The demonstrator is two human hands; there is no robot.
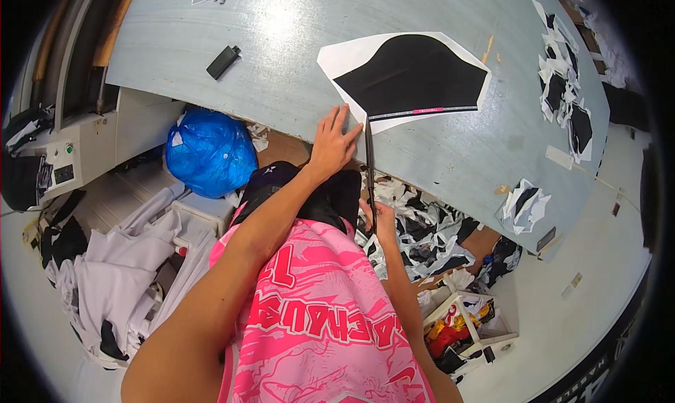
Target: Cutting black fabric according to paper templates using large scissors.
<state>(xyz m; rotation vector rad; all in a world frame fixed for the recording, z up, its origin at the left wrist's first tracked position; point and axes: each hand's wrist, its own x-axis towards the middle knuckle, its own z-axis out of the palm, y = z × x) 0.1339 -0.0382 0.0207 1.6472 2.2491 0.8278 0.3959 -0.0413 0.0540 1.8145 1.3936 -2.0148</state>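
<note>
A black panel point(411, 73) with a curved top edge and a white margin lies flat on the table; a narrow strip with a pink patch point(428, 111) runs along its lower side. My left hand point(333, 143) is open, fingers spread at the table's near edge, its fingertips by the lower left corner of the white margin. In my right hand point(380, 217), closed round the handles below the table edge, are long dark scissors point(370, 157). Their blades point away from me and reach the white margin at that corner. Whether the blades are parted is hard to make out.
A small black box-shaped object point(223, 62) lies on the table point(281, 73) at left. Cut scraps point(555, 87) are strewn along its right side. Below are a blue plastic bag point(211, 152), white cloth point(126, 262), a scrap heap point(422, 227) and a white crate point(457, 304).
</note>
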